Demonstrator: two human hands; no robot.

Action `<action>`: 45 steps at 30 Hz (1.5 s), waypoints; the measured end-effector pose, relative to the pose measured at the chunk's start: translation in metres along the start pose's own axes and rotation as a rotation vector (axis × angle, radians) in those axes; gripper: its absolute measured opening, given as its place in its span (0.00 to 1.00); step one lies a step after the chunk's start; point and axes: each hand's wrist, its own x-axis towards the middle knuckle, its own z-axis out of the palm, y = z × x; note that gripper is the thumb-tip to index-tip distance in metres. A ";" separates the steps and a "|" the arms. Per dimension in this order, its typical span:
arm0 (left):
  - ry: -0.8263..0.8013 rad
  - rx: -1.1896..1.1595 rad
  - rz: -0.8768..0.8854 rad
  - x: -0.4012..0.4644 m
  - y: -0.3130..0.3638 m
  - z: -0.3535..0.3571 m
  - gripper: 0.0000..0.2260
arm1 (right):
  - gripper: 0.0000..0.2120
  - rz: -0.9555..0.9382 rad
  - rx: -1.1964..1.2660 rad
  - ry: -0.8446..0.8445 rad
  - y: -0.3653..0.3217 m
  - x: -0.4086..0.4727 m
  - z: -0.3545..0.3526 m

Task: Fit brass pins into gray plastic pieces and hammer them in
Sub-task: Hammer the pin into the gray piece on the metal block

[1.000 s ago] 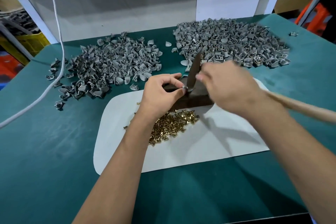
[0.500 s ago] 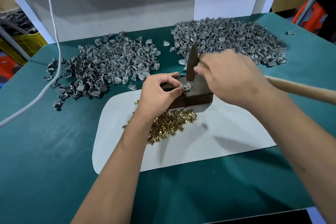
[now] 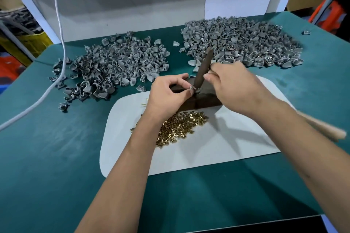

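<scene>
Now | left hand (image 3: 166, 94) pinches gray piece (image 3: 191, 88) | hammer (image 3: 203, 70) touching, right hand (image 3: 234, 89)

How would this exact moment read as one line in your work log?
step: hammering pin | left hand: pinches gray piece on dark block | right hand: grips hammer | brass pins: heaped on white mat

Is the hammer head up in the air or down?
Down: the hammer head touches the gray piece pinched by the left hand.
</scene>
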 end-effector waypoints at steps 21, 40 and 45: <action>-0.013 -0.009 0.003 0.000 -0.001 -0.002 0.07 | 0.10 -0.020 0.043 0.037 0.005 0.001 0.007; -0.041 -0.111 -0.048 0.000 -0.005 -0.004 0.08 | 0.02 0.187 -0.037 -0.173 0.065 0.003 0.009; -0.046 -0.067 -0.032 0.001 -0.005 -0.004 0.07 | 0.10 -0.085 0.034 0.021 0.041 0.010 0.006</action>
